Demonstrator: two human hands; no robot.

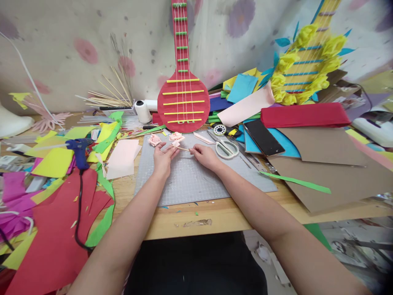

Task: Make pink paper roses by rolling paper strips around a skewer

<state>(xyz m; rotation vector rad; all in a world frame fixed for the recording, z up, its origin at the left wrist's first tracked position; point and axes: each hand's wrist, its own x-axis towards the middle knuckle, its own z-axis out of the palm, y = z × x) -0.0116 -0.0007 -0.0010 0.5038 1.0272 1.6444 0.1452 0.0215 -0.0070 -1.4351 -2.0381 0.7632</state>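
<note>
Left hand pinches pink paper and right hand a thin stick between them, fingers nearly closed, over grey mat, pink flowers at left hand's eleven and one o'clock.

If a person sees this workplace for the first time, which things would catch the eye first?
Probably the red stringed instrument model, upright at the back in the middle, and the yellow one at upper right, with its yellow flowers. Next, perhaps, the two hands over the grey mat: the right hand holds a thin stick, the left hand pink paper at its tip.
</note>
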